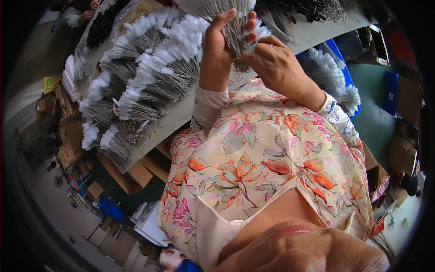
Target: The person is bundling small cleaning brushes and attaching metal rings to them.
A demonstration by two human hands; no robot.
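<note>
far left: cardboard boxes [136,174] sit under the edge of the work table [312,34], with white flat stacks [70,79] at its end.
table spread: we see fanned heaps of white-tipped wire brushes [149,77] lying across the table, tips outward, wire stems bunched together.
left hand: our left hand [217,43] is closed around a bundle of wire brushes [235,31], thumb at the front, fingers wrapped behind; the bundle stands upright above the table, raised towards the camera.
right hand: our right hand [272,63] touches the lower end of the same bundle, thumb and forefinger pinching at the wire stems; the other fingers are curled.
step in hand: we judge that we are gathering and evening up a handful of brushes.
next move: it likely calls for a steady left-hand hold while the right fingers align or pull single stems.
right side: more white-tipped brushes [333,79] lie over a blue bin [346,75].
</note>
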